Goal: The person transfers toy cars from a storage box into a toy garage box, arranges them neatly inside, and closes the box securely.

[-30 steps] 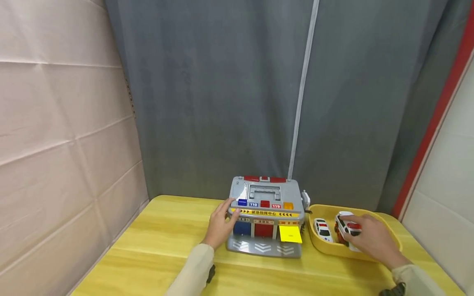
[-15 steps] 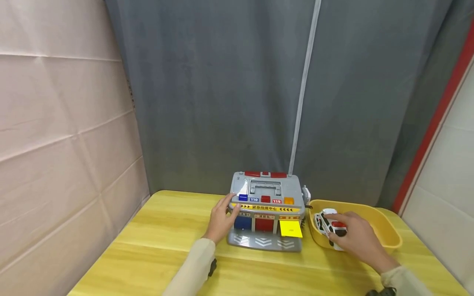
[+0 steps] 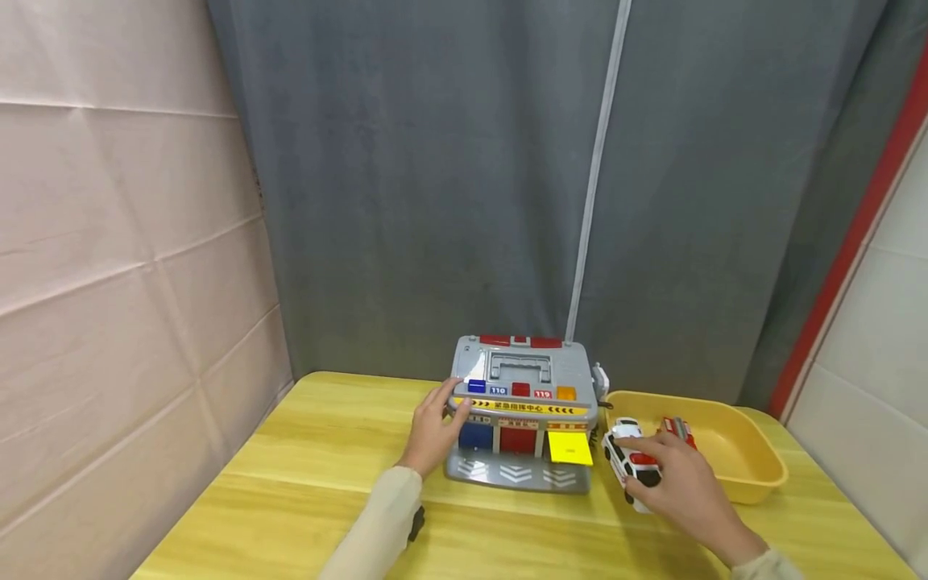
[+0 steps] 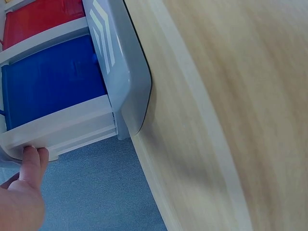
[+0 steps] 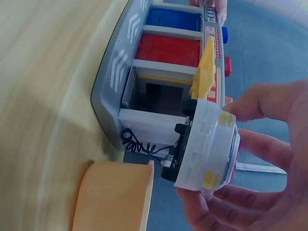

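Observation:
My right hand (image 3: 677, 487) grips a white toy car (image 3: 629, 459) with a red roof light, thumb on one side and fingers on the other. The car hangs above the left rim of the yellow tub, near the toy rescue station (image 3: 515, 477). In the right wrist view its black wheels face the station. My left hand (image 3: 429, 435) rests against the station's left front corner with straight fingers; in the left wrist view the fingertips (image 4: 30, 156) touch its side wall. The station's yellow door (image 3: 569, 448) is raised over a bay; the blue door (image 3: 475, 436) and red door (image 3: 518, 440) are down.
The yellow tub (image 3: 768, 475) stands right of the station, a red toy vehicle (image 3: 677, 431) partly visible in it. A coiled black cord (image 5: 137, 144) hangs at the station's right side. Behind the wooden table (image 3: 348, 435) is a grey curtain (image 3: 420, 201).
My right hand has carried the white toy car leftward from inside the tub to its left rim, beside the station. The red vehicle in the tub is uncovered. My left hand stays on the station.

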`<state>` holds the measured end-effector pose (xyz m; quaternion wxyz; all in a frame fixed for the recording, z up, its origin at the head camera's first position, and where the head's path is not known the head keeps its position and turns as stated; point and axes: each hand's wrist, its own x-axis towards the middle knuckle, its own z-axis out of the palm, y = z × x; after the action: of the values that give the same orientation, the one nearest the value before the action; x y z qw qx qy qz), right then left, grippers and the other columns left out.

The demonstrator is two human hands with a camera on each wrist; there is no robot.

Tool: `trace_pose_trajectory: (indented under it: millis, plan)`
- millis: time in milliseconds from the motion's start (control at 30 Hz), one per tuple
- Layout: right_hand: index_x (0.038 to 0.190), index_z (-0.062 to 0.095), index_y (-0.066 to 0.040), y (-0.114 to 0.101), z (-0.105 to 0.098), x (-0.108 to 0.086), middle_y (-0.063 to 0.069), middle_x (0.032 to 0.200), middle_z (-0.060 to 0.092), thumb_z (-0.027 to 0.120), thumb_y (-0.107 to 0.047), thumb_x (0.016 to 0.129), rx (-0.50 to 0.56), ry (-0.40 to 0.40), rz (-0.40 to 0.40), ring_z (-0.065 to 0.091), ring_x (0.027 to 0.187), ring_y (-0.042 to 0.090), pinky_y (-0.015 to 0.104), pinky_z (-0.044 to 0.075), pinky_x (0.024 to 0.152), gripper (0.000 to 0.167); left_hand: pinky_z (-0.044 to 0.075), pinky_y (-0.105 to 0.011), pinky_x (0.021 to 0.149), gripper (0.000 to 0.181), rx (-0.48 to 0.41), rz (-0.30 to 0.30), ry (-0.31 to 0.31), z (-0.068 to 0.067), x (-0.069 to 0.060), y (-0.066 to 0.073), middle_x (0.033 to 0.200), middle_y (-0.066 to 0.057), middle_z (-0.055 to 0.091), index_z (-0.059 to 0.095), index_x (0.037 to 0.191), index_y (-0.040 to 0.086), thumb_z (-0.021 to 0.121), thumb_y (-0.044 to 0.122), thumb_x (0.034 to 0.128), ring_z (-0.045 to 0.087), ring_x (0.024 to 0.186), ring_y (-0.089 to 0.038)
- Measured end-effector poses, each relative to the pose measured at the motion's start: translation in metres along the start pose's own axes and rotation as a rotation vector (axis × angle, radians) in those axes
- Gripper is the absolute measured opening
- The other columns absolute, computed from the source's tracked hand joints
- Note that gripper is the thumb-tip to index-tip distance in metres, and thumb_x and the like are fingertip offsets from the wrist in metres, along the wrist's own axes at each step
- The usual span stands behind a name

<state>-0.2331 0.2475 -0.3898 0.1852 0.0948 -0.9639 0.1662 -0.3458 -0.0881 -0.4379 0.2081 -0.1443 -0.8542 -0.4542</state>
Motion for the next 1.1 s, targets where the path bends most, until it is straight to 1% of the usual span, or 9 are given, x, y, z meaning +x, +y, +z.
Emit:
trace_pose_trajectory:
  millis: [33,167,433,567,700,767,867,1000,1100]
  plan:
    - [0.114,0.076,-0.018,-0.001,0.001,-0.001,0.005,0.097,0.067,0.087,-0.026,0.071,0.005,-0.007,0.005,0.056,0.078,0.015,0.033,0.051,0.064,0.045,0.056,-0.048,0.105,0.049,-0.001,0.002,0.001,0.000,0.000,0.000,0.148,-0.015,0.054,0.054,0.143,0.017,0.056,0.042,0.1017,0.058,0.131,-0.035]
    - [0.115,0.076,-0.019,-0.008,0.004,-0.006,0.005,0.100,0.066,0.086,-0.026,0.072,0.011,-0.040,0.020,0.057,0.081,0.015,0.033,0.054,0.066,0.045,0.055,-0.047,0.106,0.048,-0.007,0.001,0.004,0.001,0.001,0.000,0.149,-0.014,0.053,0.054,0.143,0.016,0.057,0.040,0.1016,0.056,0.133,-0.035]
    - [0.117,0.075,-0.021,-0.022,0.013,-0.010,0.006,0.104,0.065,0.086,-0.029,0.073,0.006,-0.126,0.083,0.057,0.087,0.017,0.037,0.056,0.074,0.046,0.054,-0.047,0.107,0.048,-0.014,-0.016,-0.010,-0.001,0.001,0.000,0.151,-0.014,0.051,0.054,0.144,0.016,0.058,0.039,0.1012,0.054,0.136,-0.036]
    - [0.117,0.075,-0.022,-0.025,0.018,-0.011,0.008,0.109,0.068,0.086,-0.029,0.073,0.028,-0.158,0.108,0.059,0.088,0.018,0.040,0.057,0.076,0.046,0.055,-0.047,0.107,0.048,-0.010,-0.013,-0.014,-0.001,0.000,0.000,0.152,-0.014,0.051,0.053,0.144,0.017,0.057,0.040,0.1013,0.053,0.136,-0.036]
    - [0.117,0.075,-0.022,-0.024,0.024,-0.012,0.005,0.108,0.069,0.087,-0.030,0.073,0.085,-0.184,0.142,0.057,0.085,0.016,0.035,0.054,0.073,0.046,0.054,-0.047,0.107,0.048,-0.016,-0.016,-0.012,0.000,-0.001,0.000,0.151,-0.014,0.051,0.054,0.143,0.018,0.057,0.040,0.1012,0.053,0.136,-0.036]
    - [0.117,0.075,-0.022,-0.024,0.027,-0.013,0.003,0.108,0.070,0.087,-0.029,0.073,0.124,-0.190,0.158,0.056,0.084,0.014,0.030,0.051,0.072,0.046,0.054,-0.047,0.107,0.047,-0.019,-0.013,-0.010,0.000,0.000,0.000,0.151,-0.014,0.051,0.054,0.143,0.017,0.057,0.040,0.1014,0.053,0.136,-0.035]
    - [0.115,0.075,-0.024,-0.023,0.033,-0.015,0.001,0.106,0.071,0.088,-0.027,0.072,0.156,-0.186,0.164,0.055,0.083,0.012,0.027,0.049,0.070,0.046,0.054,-0.048,0.107,0.047,-0.023,-0.007,-0.011,0.001,0.000,0.000,0.151,-0.015,0.051,0.054,0.143,0.017,0.057,0.040,0.1016,0.054,0.136,-0.036]
    - [0.116,0.075,-0.026,-0.024,0.039,-0.018,0.001,0.105,0.070,0.089,-0.025,0.071,0.179,-0.160,0.137,0.056,0.084,0.011,0.025,0.049,0.070,0.047,0.055,-0.048,0.107,0.048,-0.027,-0.010,-0.015,0.000,0.000,0.000,0.151,-0.014,0.051,0.054,0.143,0.017,0.056,0.042,0.1017,0.054,0.135,-0.036]
    - [0.118,0.074,-0.026,-0.026,0.044,-0.018,0.001,0.108,0.069,0.088,-0.026,0.072,0.190,-0.157,0.120,0.057,0.087,0.011,0.026,0.051,0.072,0.048,0.054,-0.048,0.107,0.048,-0.029,-0.013,-0.014,0.000,-0.001,0.001,0.151,-0.014,0.051,0.054,0.143,0.017,0.056,0.041,0.1017,0.053,0.136,-0.036]
